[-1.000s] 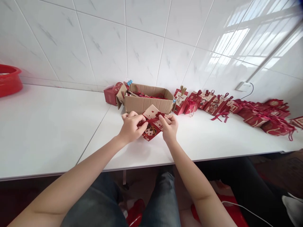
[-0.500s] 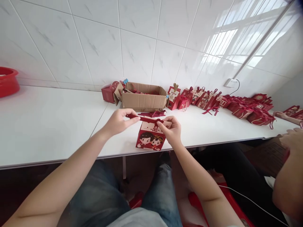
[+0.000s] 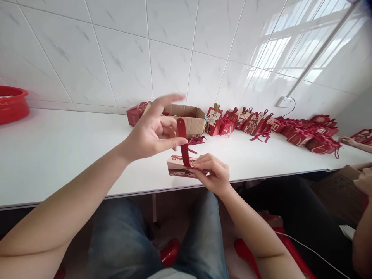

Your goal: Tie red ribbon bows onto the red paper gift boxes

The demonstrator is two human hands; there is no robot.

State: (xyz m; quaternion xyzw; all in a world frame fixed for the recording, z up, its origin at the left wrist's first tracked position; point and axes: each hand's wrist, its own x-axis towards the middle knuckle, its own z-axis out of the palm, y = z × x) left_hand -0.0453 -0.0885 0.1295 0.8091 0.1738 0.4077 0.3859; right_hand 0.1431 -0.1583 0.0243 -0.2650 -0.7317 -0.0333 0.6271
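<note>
A small red and cream gift box [image 3: 178,170] with printed cartoon figures is tilted near the table's front edge. My right hand [image 3: 213,172] pinches its top at the lower end of a red strap [image 3: 184,149]. The strap curves upward from there, and a small hole shows near its rounded free end. My left hand [image 3: 154,133] has its thumb across the strap and its middle fingers curled beside it, while the index finger is raised and blurred. Part of the box is hidden behind my right hand.
Behind my hands stands an open cardboard box [image 3: 195,123], with dark red ribbons [image 3: 197,140] in front. Several finished-looking gift boxes [image 3: 252,123] line the wall to the right. A red basin [image 3: 13,106] is at far left; another person's hand [image 3: 364,180] is at far right.
The strap has swung from lying nearly level to standing upright. My left hand has risen, its index finger lifting off. The gift box has tipped, so its front picture is now foreshortened.
</note>
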